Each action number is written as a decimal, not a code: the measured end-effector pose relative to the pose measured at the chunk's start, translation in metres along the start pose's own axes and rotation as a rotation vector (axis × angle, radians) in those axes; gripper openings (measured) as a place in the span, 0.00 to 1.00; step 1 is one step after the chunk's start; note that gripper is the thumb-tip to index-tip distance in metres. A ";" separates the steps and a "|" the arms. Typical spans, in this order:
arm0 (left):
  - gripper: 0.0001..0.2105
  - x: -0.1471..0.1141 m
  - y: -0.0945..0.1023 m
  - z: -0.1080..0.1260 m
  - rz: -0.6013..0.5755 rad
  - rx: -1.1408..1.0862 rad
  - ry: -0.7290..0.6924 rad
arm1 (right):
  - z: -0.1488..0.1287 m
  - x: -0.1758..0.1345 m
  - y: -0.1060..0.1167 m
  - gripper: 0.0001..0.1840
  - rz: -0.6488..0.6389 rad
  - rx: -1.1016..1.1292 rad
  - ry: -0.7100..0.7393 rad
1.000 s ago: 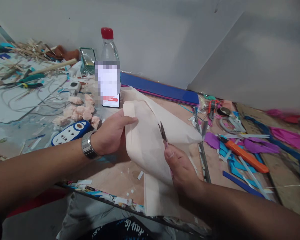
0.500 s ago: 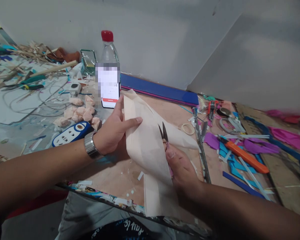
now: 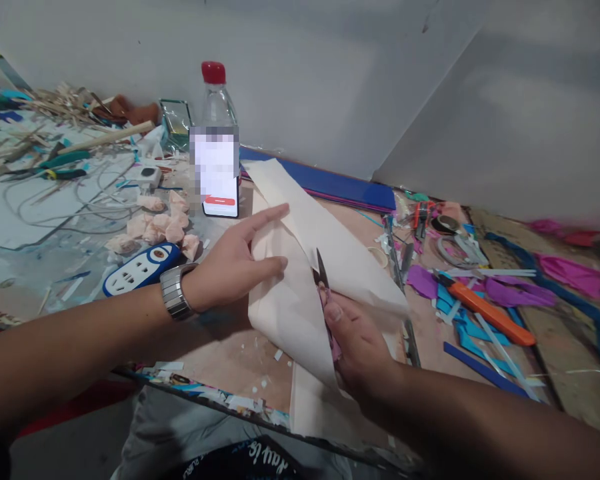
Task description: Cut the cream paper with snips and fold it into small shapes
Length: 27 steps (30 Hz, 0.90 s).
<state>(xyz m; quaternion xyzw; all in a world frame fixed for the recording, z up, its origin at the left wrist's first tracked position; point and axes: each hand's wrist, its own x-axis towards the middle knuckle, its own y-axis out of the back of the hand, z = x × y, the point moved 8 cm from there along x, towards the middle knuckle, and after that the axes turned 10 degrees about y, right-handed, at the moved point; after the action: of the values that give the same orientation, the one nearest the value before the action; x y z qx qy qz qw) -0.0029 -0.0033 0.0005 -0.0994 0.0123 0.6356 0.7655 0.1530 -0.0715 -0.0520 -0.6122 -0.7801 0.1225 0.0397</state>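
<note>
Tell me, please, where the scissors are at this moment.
In the head view, the scissors are just right of centre, held in the right hand, their blades at the pale sheet.

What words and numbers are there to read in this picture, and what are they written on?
"day is": white curly letters on the black clothing at the bottom edge; the first letter is partly unclear.
"RUIRU": smaller letters on the same clothing, farther left; the ends are unclear.
Smartphone: the marks on its red button are too small to read, and the screen above is blurred.
</note>
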 end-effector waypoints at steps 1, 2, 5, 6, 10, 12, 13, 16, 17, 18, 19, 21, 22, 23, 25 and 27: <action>0.36 0.002 0.003 -0.001 0.020 -0.019 -0.015 | -0.001 0.000 -0.001 0.23 0.010 0.000 0.002; 0.34 0.003 0.005 -0.003 0.039 -0.038 -0.016 | -0.002 0.001 -0.002 0.22 0.022 0.005 0.002; 0.21 0.007 0.006 -0.011 0.045 0.002 0.040 | -0.004 0.003 -0.002 0.24 0.035 0.035 0.020; 0.18 0.007 0.005 -0.012 0.029 0.036 0.060 | -0.005 0.004 -0.001 0.25 0.026 0.042 0.031; 0.23 0.004 -0.002 -0.010 -0.031 0.102 0.055 | -0.002 0.005 0.001 0.27 -0.045 -0.013 0.028; 0.30 0.003 -0.002 -0.008 -0.030 0.107 0.051 | -0.001 0.005 0.003 0.27 -0.051 -0.032 0.015; 0.32 0.002 -0.002 -0.007 -0.025 0.116 0.053 | -0.002 0.005 0.003 0.26 -0.047 -0.028 0.015; 0.34 0.002 0.001 -0.004 0.004 0.156 0.038 | -0.004 0.005 0.002 0.22 -0.060 -0.009 0.023; 0.35 0.001 0.001 -0.003 0.013 0.170 0.027 | -0.004 0.005 0.000 0.22 -0.078 -0.009 0.019; 0.35 0.001 0.002 -0.002 0.023 0.182 0.016 | -0.004 0.005 0.000 0.22 -0.087 -0.009 0.021; 0.35 0.001 0.003 -0.001 0.027 0.196 0.005 | -0.003 0.005 0.000 0.22 -0.098 -0.010 0.018; 0.35 0.001 0.002 0.001 0.025 0.230 -0.018 | -0.001 0.005 -0.001 0.24 -0.123 -0.015 0.008; 0.35 0.001 0.002 0.002 0.021 0.248 -0.031 | 0.001 0.005 -0.001 0.25 -0.137 -0.016 0.005; 0.35 0.000 0.001 0.003 0.016 0.264 -0.045 | 0.002 0.004 0.000 0.25 -0.148 -0.020 0.002; 0.35 0.000 0.000 0.005 0.012 0.283 -0.073 | 0.004 0.004 0.000 0.24 -0.155 -0.028 0.001; 0.35 0.000 0.000 0.007 0.012 0.283 -0.097 | 0.005 0.004 0.001 0.23 -0.157 -0.036 -0.003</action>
<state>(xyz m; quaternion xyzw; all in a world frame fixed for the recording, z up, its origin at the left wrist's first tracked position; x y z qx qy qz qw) -0.0034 -0.0026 0.0074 0.0407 0.0654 0.6363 0.7676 0.1520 -0.0686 -0.0574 -0.5495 -0.8279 0.1061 0.0370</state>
